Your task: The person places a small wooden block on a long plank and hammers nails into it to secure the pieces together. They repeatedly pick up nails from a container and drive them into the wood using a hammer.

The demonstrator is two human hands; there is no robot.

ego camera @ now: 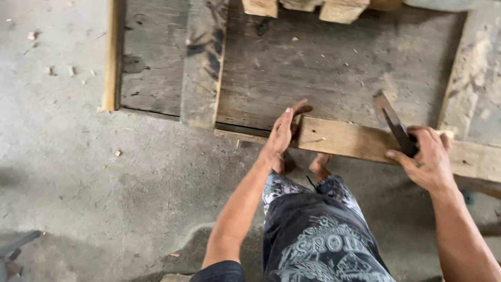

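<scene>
Fingers (289,117) lie flat on plank (355,140); right hand (430,156) grips dark blade (396,125).

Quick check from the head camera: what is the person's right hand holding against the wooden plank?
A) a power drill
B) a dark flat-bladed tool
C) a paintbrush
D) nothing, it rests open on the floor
B: the right hand grips a dark flat-bladed tool that lies angled across the wooden plank, while the left hand presses on the plank's left end.
</scene>
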